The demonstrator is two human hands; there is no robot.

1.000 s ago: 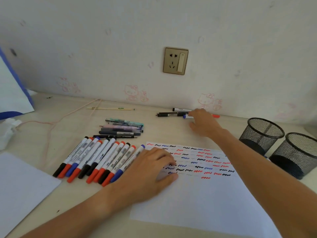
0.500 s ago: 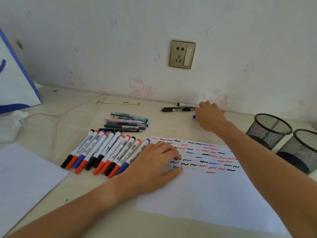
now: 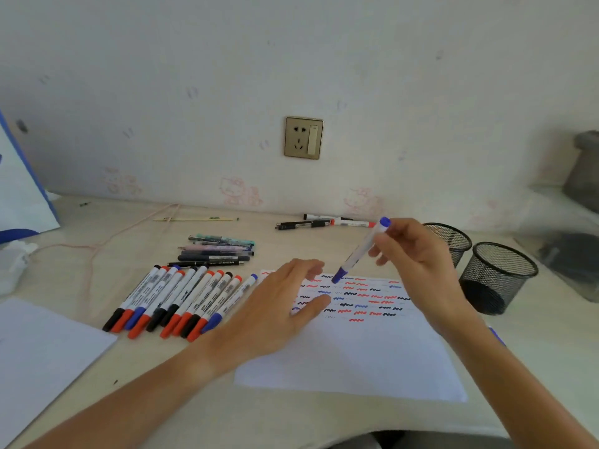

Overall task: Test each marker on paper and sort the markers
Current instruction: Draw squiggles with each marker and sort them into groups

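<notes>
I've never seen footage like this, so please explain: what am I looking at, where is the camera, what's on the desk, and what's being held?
There is no machine here. The single picture comes from a camera worn on a person's head, looking down at their own two hands. The right hand has a blue marker in its grip, cap still on, slanted above the test paper, which carries red, blue and black squiggles. The left hand lies open over the paper's left part. Beside it lies a row of markers, behind that a pile of pens, and a few more by the wall. Two mesh cups stand to the right.
</notes>
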